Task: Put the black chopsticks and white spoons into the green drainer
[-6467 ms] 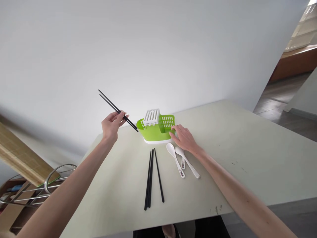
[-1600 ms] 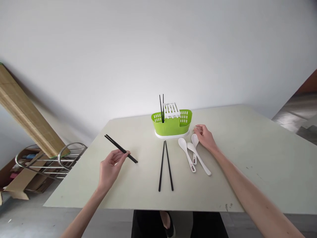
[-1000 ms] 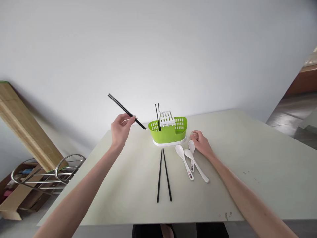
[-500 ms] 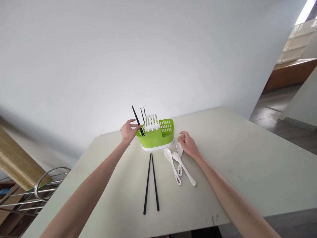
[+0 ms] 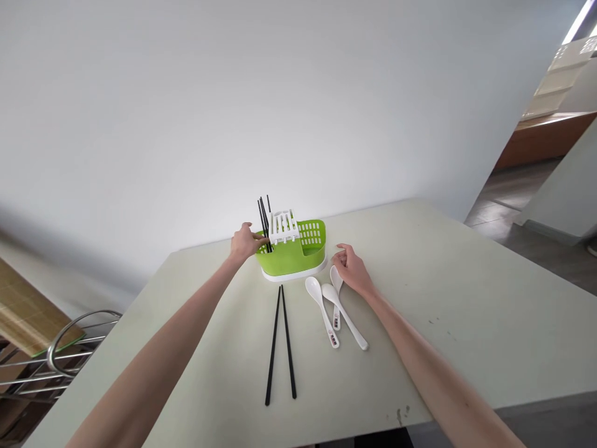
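Observation:
My left hand [image 5: 244,242] is at the left end of a green utensil holder [image 5: 291,260], its thumb and fingers closed on black chopsticks [image 5: 263,218]. Those chopsticks stand nearly upright in the left compartment; their lower ends are hidden by the holder's wall. A white slotted rack [image 5: 283,226] sits over the holder's middle. To the right of the holder, my right hand [image 5: 353,269] rests on the table, fingers loosely bent and apart, holding nothing visible. It lies against the bowl of a white spoon [image 5: 336,280]. Two more spoons overlap nearby, one of them a white spoon [image 5: 321,305] lying leftmost.
Two black chopsticks [image 5: 280,345] lie in a narrow V on the pale table [image 5: 448,267] before the holder. A grey-white wall [image 5: 298,112] rises behind. At the lower left stands a metal rack [image 5: 60,358] beside a woven mat [image 5: 32,311].
The chopstick that leaned left in my left hand is now more upright and close to the others in the holder. My right hand has stayed beside the spoons. The view has shifted slightly.

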A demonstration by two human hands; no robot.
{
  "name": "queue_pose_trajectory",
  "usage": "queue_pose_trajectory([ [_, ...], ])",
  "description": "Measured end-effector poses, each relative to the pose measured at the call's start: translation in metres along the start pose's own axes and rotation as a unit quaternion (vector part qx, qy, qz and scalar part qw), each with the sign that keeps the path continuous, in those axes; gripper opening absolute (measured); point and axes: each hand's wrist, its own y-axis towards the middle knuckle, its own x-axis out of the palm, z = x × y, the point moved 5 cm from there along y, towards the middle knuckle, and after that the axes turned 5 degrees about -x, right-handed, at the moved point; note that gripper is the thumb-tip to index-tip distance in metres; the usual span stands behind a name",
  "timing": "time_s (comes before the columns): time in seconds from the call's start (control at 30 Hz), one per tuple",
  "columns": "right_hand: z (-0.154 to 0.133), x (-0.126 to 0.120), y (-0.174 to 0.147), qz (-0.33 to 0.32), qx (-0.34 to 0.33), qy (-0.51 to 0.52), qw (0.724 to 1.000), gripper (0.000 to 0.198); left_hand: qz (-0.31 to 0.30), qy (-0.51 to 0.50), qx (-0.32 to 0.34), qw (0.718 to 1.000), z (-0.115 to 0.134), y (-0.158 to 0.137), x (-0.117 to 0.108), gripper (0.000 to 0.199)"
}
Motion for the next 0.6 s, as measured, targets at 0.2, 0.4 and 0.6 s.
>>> queue_pose_trajectory([
  [0.2,0.000,-0.001,-0.001,0.004,-0.003,-0.004,1.000,0.041,0.083,-0.012,0.097,0.992,-0.003,-0.033,-0.033,0.063],
  [0.4,0.005,-0.001,-0.002,0.015,-0.002,-0.002,1.000,0.039,0.191,-0.094,0.100,0.972,-0.065,-0.089,-0.052,0.048],
  [0.6,0.006,-0.007,-0.006,0.034,0.006,0.011,0.999,0.040,-0.058,-0.009,0.086,0.995,-0.102,-0.142,-0.021,0.046],
])
